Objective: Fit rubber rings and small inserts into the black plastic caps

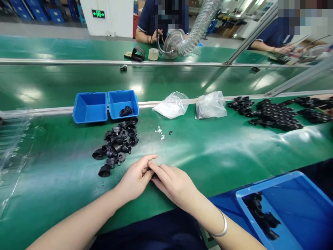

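Note:
My left hand [136,176] and my right hand [173,182] meet over the near part of the green bench [208,166]. Both are closed around a small black part [155,176], mostly hidden by the fingers; its exact kind does not show. My left index finger points out to the right above it. Just left of my hands lies a loose pile of black round plastic fittings [118,139], some cup-shaped. Beyond my fingertips are several small white pieces [160,133] and a few tiny black pieces [170,132].
Behind the pile stand two blue bins [90,107], the right one with black rings [126,111]. A bag of white pieces [173,105] and another plastic bag [211,105] stand beside them. Black parts [275,113] are heaped far right. A blue crate [293,208] is at near right. People sit opposite.

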Demonstrator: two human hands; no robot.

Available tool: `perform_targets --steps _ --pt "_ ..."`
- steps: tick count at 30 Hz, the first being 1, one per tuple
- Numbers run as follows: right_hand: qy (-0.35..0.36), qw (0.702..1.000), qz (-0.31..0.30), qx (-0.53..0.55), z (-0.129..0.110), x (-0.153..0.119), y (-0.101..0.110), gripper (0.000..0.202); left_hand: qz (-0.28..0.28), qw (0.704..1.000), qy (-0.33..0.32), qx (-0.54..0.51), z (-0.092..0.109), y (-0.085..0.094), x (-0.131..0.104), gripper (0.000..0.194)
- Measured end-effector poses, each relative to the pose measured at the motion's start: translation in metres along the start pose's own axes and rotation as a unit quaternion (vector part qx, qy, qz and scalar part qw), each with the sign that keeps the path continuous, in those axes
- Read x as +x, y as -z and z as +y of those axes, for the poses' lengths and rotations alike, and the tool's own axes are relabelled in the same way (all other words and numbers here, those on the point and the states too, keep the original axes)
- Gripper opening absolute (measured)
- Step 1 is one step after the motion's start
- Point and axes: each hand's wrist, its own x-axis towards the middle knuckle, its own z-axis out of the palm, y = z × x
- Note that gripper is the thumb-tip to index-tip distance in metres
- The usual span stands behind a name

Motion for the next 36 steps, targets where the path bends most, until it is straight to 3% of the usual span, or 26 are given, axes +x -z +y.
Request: perform_targets --steps 2,4,8,12,14,16,22,26,30,33,36 --pt "0.012 1.000 -0.004 -0.012 0.000 0.001 0.003 0.040 -0.026 1.000 0.001 0.013 0.002 0.000 -0.002 0.047" --pt "-0.019 0.999 -0.022 0.021 0.006 0.000 0.006 0.036 -0.036 0.999 0.013 0.008 0.003 -0.001 -0.002 0.052" --pt "-0.234 0.970 -0.031 0.053 0.052 -0.015 0.016 0.034 -0.026 0.999 0.044 -0.010 0.002 -0.001 0.000 0.050" --pt "-0.432 0.895 0.096 -0.053 0.123 -0.045 0.029 0.042 -0.025 0.998 0.052 0.005 0.001 -0.001 0.002 0.042" --pt "-0.470 0.865 0.149 -0.095 0.147 -0.057 0.031 0.056 -0.024 0.998 0.054 0.012 0.002 -0.001 0.002 0.040" --pt "-0.466 0.860 0.173 -0.114 0.156 -0.064 0.029 0.063 -0.027 0.998 0.058 0.023 0.003 -0.001 0.003 0.039" --pt "-0.378 0.916 0.131 -0.036 0.123 -0.039 0.021 0.048 -0.031 0.997 0.058 0.026 0.004 -0.002 0.005 0.036" --pt "-0.294 0.945 0.114 0.090 0.087 -0.002 0.024 0.028 -0.019 0.999 0.044 0.012 0.002 -0.003 0.004 0.034" --pt "-0.185 0.962 0.067 0.190 0.058 0.045 0.017 0.022 -0.003 0.999 0.035 -0.017 0.002 -0.003 0.005 0.035" --pt "-0.169 0.967 -0.002 0.190 0.042 0.082 0.001 0.023 -0.005 0.999 0.032 -0.013 0.003 -0.003 0.006 0.028" --pt "-0.191 0.974 -0.050 0.115 0.032 0.110 -0.015 0.029 -0.015 0.999 0.035 -0.019 0.002 -0.003 0.006 0.024"
